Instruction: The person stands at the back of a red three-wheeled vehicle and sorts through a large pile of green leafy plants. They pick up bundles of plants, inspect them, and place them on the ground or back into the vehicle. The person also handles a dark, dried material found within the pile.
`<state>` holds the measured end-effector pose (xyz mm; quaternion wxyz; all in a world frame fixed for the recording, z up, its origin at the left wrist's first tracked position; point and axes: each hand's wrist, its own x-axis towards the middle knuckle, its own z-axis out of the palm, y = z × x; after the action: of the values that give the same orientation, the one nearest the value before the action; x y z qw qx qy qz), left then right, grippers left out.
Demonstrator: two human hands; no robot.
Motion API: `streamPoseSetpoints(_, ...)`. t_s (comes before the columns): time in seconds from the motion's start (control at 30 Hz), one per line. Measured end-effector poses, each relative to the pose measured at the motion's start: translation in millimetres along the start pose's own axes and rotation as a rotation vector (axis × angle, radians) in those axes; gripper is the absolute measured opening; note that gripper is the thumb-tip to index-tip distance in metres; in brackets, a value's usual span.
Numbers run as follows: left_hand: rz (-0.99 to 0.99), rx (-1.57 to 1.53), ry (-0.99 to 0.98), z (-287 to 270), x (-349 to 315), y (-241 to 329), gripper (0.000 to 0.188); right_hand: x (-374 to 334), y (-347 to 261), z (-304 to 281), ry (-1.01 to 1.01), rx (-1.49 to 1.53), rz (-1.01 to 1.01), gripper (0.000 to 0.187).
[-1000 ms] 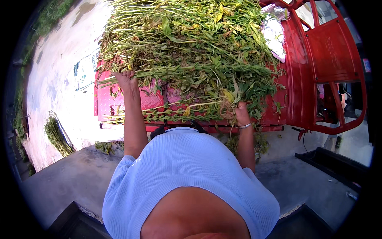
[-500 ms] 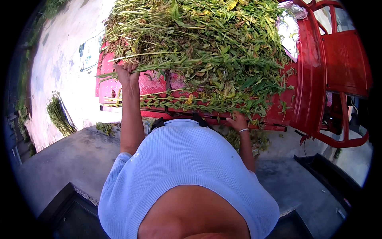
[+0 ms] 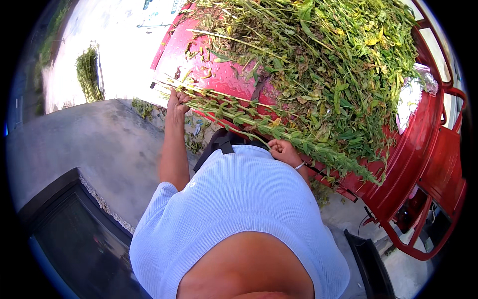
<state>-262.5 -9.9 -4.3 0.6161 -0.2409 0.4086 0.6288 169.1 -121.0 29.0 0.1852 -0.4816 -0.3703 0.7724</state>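
My left hand (image 3: 178, 101) is closed round the pale bare ends of several long green plant stalks (image 3: 244, 115) at the left. These stalks slant along the near edge of the red truck bed (image 3: 219, 74), their leafy tops reaching to the right. My right hand (image 3: 285, 152), with a bracelet at the wrist, is pinched at the near side of the bundle, on a thin stalk that ends by its fingertips. Behind the bundle lies a big heap of cut leafy plants (image 3: 343, 74), green with yellow and brown leaves.
A red cab frame (image 3: 438, 164) rises at the right, with a white plastic sack (image 3: 409, 102) beside the heap. Another plant bundle (image 3: 89, 74) lies on the pale ground at the left. Dark framed panels (image 3: 84, 234) stand at the lower left; a black trough (image 3: 368, 264) is lower right.
The view has turned, so the bed now slants. My left hand has brought its stalks from the heap to the bed's near edge. My right hand has moved left along the edge.
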Motion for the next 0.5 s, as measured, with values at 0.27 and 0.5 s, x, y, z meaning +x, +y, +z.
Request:
streamPoseSetpoints(0.27, 0.185, 0.166, 0.248, -36.8, 93.8, -2.2, 0.031, 66.9, 13.4, 17.9, -0.021, -0.274, 0.100, 0.016)
streamPoseSetpoints(0.5, 0.242, 0.163, 0.313, -39.2, 131.1, 19.0, 0.030, 99.0, -45.0, 21.7, 0.127, -0.710, -0.038, 0.038)
